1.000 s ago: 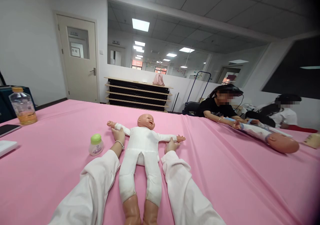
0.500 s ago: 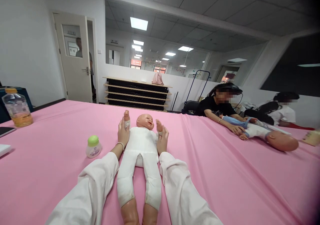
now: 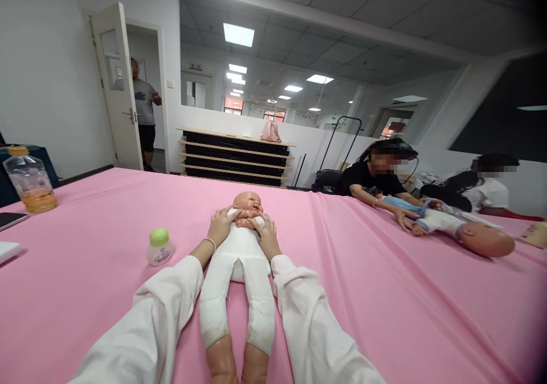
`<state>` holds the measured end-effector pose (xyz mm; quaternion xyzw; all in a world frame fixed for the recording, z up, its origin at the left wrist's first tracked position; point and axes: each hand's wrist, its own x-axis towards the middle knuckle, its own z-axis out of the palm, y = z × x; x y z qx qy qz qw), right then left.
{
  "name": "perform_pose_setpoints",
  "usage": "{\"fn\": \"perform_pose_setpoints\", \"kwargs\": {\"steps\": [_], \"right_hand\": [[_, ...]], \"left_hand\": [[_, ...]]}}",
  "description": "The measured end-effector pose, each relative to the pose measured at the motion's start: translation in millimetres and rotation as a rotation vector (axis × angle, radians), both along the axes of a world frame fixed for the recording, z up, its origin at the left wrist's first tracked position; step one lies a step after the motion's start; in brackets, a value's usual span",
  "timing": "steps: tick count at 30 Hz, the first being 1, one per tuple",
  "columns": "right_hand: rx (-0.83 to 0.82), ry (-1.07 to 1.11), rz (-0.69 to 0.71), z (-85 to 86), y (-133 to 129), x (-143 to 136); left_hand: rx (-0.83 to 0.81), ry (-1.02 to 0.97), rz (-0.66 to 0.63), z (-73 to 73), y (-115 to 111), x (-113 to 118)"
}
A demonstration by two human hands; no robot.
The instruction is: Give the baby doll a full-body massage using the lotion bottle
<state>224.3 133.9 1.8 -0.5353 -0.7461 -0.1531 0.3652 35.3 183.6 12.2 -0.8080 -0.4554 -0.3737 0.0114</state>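
A baby doll (image 3: 241, 251) with a white cloth body lies on its back on the pink-covered table (image 3: 342, 293), its head away from me and its feet toward me. My left hand (image 3: 221, 224) is closed round one of its arms, and my right hand (image 3: 268, 233) round the other. Both doll arms are folded inward, so the doll's hands (image 3: 245, 219) meet over the upper chest, below the chin. My fingers partly cover the arms. Left of the doll stands a small white bottle with a green cap (image 3: 159, 247).
At the left edge are a drink bottle (image 3: 31, 182), a phone (image 3: 12, 220) and a white object (image 3: 7, 253). Across the table on the right, a person (image 3: 376, 173) handles another doll (image 3: 482, 239). Someone stands in the doorway (image 3: 146, 107) behind the door (image 3: 111, 82).
My hands have brought the doll's arms from raised at its sides inward across its chest. The door has swung further open, showing more of the person behind it.
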Motion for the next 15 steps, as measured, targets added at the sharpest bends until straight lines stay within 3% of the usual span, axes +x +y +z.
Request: {"fn": "perform_pose_setpoints", "kwargs": {"steps": [4,10,15], "right_hand": [[0.003,0.191,0.05,-3.4,-1.0,0.0],[0.157,0.902,0.035,-5.4,-2.2,14.5],[0.326,1.282,-0.162,-12.1,2.6,50.3]], "left_hand": [[-0.048,-0.176,-0.026,-7.9,3.8,-2.2],[-0.116,-0.634,-0.045,-11.8,3.2,-18.0],[-0.173,-0.954,0.168,-10.7,5.6,-37.0]]}}
